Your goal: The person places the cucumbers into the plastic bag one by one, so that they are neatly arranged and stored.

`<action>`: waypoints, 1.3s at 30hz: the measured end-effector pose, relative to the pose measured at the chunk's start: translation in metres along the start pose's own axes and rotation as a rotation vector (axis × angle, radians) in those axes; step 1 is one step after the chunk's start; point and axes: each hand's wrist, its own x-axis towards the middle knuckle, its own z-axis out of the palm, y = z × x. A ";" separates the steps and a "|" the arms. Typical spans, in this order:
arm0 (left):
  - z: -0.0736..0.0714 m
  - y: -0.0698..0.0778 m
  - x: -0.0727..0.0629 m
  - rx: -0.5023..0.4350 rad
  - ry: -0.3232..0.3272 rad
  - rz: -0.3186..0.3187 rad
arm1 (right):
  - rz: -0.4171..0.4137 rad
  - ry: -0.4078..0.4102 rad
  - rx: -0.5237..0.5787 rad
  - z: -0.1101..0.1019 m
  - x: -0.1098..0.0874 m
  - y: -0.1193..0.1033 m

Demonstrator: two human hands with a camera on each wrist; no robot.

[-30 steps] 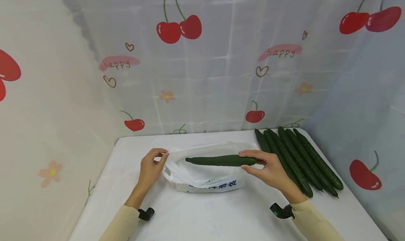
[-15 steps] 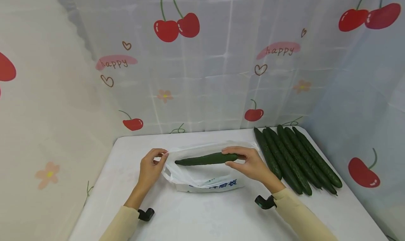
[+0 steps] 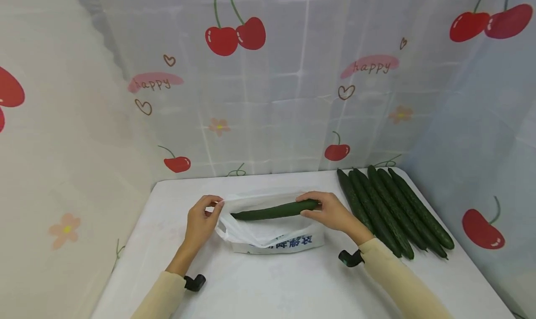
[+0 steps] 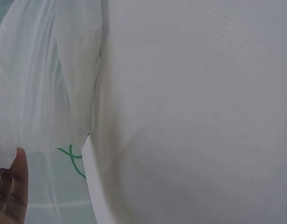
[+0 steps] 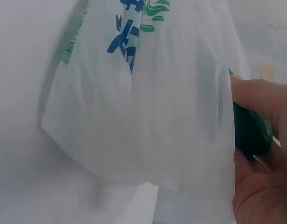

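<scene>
A white plastic bag [image 3: 272, 244] with blue printing lies on the table, its mouth spread toward the head camera. My left hand [image 3: 202, 221] pinches the bag's left edge between thumb and fingers; in the left wrist view the hand [image 4: 13, 191] shows at the lower left corner beside the bag [image 4: 41, 84]. My right hand [image 3: 331, 212] grips the right end of a dark green cucumber [image 3: 272, 212], which lies across the bag's opening, its thin end to the left. In the right wrist view the bag [image 5: 148, 121] hides most of the cucumber [image 5: 250, 133] and part of the right hand [image 5: 269, 163].
Several more cucumbers [image 3: 389, 212] lie side by side at the right of the white table [image 3: 268, 286], close to the right forearm. A printed curtain [image 3: 272, 100] stands behind the table's back edge. Black cameras are strapped to both wrists.
My right hand has carried the cucumber left, further over the bag's opening, and its right end now sits slightly higher than its left. My left hand stays at the bag's edge.
</scene>
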 end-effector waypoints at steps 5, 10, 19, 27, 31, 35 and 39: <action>-0.001 0.001 0.000 0.005 0.005 0.004 | 0.016 -0.143 -0.269 -0.003 0.004 0.003; -0.001 0.002 -0.001 0.001 0.009 0.001 | -0.010 -0.194 -0.422 -0.001 0.009 0.004; 0.001 0.002 -0.001 -0.008 0.009 0.025 | -0.048 -0.087 -0.649 0.002 0.009 0.012; 0.001 0.001 -0.002 0.008 -0.008 0.006 | 0.036 0.014 -0.721 0.003 0.010 0.016; 0.000 0.002 -0.001 0.015 -0.005 0.005 | 0.046 -0.043 -0.714 0.000 0.007 0.008; -0.001 0.001 -0.001 0.009 -0.003 0.002 | 0.035 -0.084 -0.706 -0.001 0.000 -0.003; -0.002 -0.001 -0.001 0.005 0.004 0.001 | -0.017 -0.071 -0.701 -0.001 -0.005 -0.011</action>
